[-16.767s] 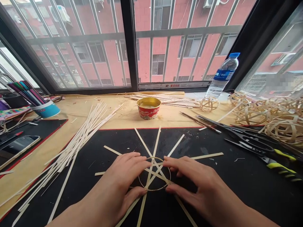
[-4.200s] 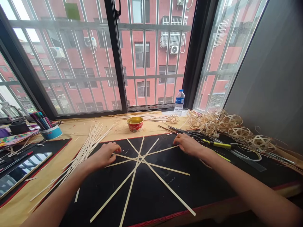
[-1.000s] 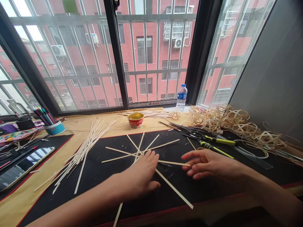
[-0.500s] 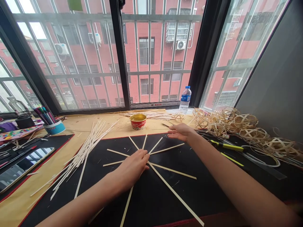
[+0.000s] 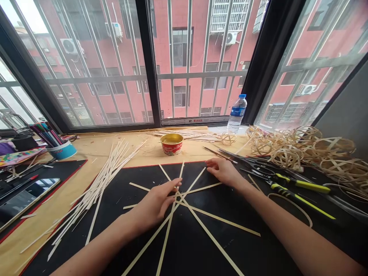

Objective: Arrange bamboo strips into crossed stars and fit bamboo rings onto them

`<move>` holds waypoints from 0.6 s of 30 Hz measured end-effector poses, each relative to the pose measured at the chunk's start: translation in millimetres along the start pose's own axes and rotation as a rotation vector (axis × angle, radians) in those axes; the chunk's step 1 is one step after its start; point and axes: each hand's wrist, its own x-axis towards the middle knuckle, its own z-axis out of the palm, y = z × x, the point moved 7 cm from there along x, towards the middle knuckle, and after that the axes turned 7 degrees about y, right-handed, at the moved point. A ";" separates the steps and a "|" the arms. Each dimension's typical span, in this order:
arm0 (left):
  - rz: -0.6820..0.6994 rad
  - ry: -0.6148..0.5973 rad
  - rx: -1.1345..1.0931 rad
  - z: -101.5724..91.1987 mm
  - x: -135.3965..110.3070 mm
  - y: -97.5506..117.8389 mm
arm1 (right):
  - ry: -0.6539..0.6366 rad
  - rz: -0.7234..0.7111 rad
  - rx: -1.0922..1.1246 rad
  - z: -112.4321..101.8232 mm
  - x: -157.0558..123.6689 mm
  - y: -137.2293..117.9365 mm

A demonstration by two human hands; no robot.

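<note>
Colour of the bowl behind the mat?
The bowl is red outside with white markings, gold inside; head view shows it.

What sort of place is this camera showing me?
Probably a home craft workspace built along a window ledge: loose bamboo strips lie beside a black work mat, and woven bamboo balls are heaped at the right.

No wording can be made out with certainty. Dark characters are printed along a white strip on the bottom rail of the window frame, white lettering is carried on the blue label of a plastic water bottle, and pale characters are shown on the side of a red bowl, but all of these are too small or blurred to be read.
</note>
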 end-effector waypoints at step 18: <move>0.051 -0.146 0.060 -1.1 3.5 -2.0 | -0.103 -0.071 -0.368 6.5 19.9 -5.8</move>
